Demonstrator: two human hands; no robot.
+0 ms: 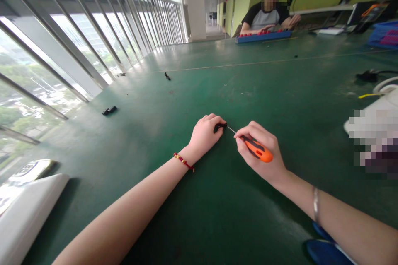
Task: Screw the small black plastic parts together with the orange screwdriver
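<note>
Small black part [220, 126]: is lying on the green desk [174, 103], pinned under the fingertips of the left hand, near the middle of the view.
Left hand [205, 134]: is curling down over the black part and pressing it flat against the desk; fingers closed on it, wrist resting on the surface, a red bead bracelet [184, 162] showing at the wrist.
Right hand [260, 153]: is gripping the screwdriver in a closed fist-like hold, thumb and forefinger steering near the shaft.
Screwdriver [257, 150]: orange and black handle is sitting in the right palm; its thin metal shaft [231, 129] is pointing left, with the tip meeting the black part.
Progress: the tool is engaging the part, so the work on it looks to be under way rather than finished; whether a screw is being turned in or out is too small to tell.
What is left, as a judgement: the part is not yet released or set aside, and the tool is not yet lifted away.
Other black pieces: one [109, 110] is lying well apart to the left near the window rail, another smaller one [167, 76] farther up the desk.
White object [27, 211]: is lying at the near left corner of the desk.
Other person [268, 14]: is sitting at the far end, hands resting at a blue tray with red pieces [263, 35].
</note>
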